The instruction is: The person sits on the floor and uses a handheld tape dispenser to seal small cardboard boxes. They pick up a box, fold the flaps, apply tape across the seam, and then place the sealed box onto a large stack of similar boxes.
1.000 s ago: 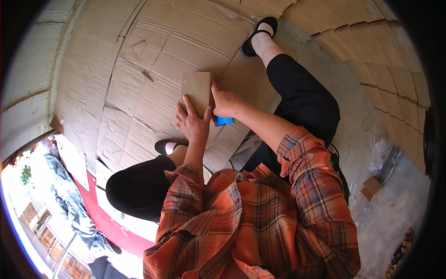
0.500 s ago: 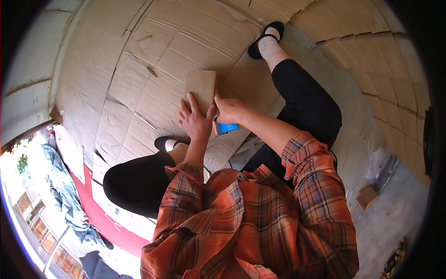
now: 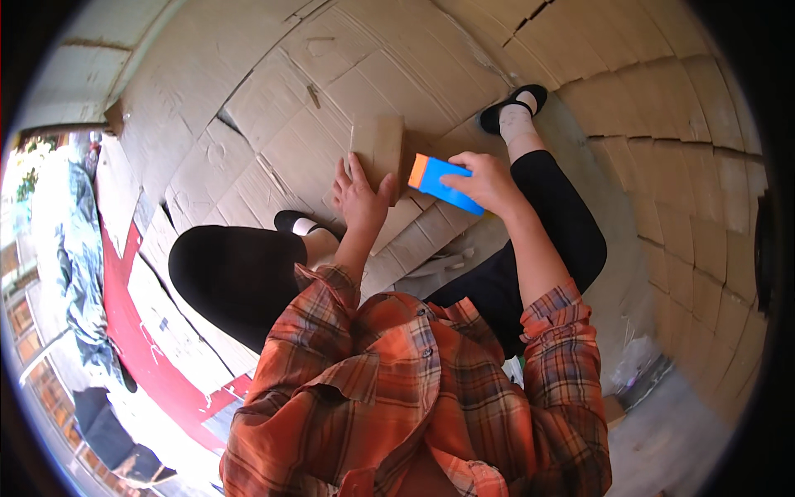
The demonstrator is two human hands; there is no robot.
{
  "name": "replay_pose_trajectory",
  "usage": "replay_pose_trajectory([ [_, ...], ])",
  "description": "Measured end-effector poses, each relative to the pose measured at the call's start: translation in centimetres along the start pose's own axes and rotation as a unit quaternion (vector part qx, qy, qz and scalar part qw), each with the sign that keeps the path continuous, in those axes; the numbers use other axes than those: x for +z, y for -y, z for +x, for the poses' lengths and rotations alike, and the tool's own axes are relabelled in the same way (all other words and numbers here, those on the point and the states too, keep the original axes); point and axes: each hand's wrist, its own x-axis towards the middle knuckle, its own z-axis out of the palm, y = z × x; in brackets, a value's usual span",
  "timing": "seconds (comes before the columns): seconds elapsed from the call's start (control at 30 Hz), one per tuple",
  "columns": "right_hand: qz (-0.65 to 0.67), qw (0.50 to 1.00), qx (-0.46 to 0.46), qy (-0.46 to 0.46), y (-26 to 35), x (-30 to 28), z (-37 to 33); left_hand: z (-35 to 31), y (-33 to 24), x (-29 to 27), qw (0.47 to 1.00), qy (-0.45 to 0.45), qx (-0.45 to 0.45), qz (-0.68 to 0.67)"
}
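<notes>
A small brown cardboard box (image 3: 377, 139) rests on the flattened cardboard in front of me. My left hand (image 3: 361, 201) holds it at its near left corner, the fingers apart along its left side and the thumb against the near side. To the right of the box, my right hand (image 3: 484, 184) grips a flat blue tool with an orange end (image 3: 447, 184), thumb across it. It looks like a hand-held tape dispenser, but I cannot tell its kind for sure. Its orange end points at the box, a short gap away.
Flattened cardboard sheets (image 3: 273, 108) cover the floor ahead. Stacked cardboard (image 3: 696, 182) lines the right side. My black-trousered legs are spread on both sides of the box. Clear plastic (image 3: 633, 360) lies at lower right. A red strip (image 3: 153, 331) and crumpled sheeting (image 3: 79, 257) are at left.
My right hand has moved from the box's right side outward, and the blue tool, earlier mostly hidden below it, now shows plainly in its grip. My left hand stays at the box.
</notes>
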Motion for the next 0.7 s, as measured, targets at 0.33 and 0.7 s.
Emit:
replay_pose_trajectory([
  [0.33, 0.340, 0.934, -0.104, 0.039, 2.7, -3.0, -1.9, 1.0, -1.9, -7.8, 0.670, 0.290, -0.243, -0.639],
  [0.7, 0.260, 0.960, -0.096, 0.026, 3.1, -1.7, -1.3, 0.9, -2.6, -9.2, 0.782, 0.215, -0.168, -0.561],
])
